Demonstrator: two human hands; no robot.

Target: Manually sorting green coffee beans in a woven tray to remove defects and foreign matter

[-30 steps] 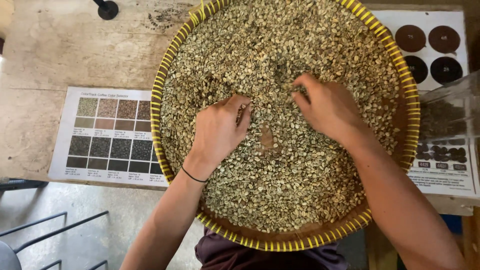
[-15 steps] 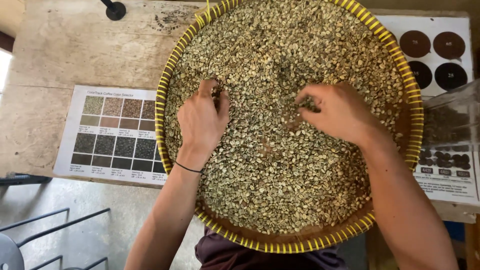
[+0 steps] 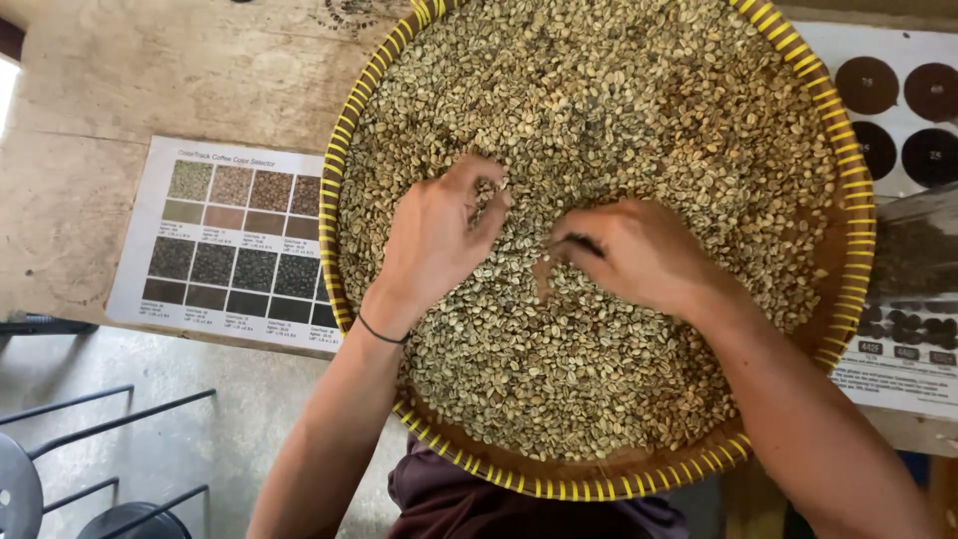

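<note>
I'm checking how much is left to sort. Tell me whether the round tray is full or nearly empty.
Full. Pale beans cover almost the whole tray; only a thin strip of brown base shows near the rim.

A white rectangular colour chart lies flat on the table left of the woven tray, printed with a grid of green, brown and near-black bean swatches. A second white chart right of the tray shows dark brown discs.
</note>
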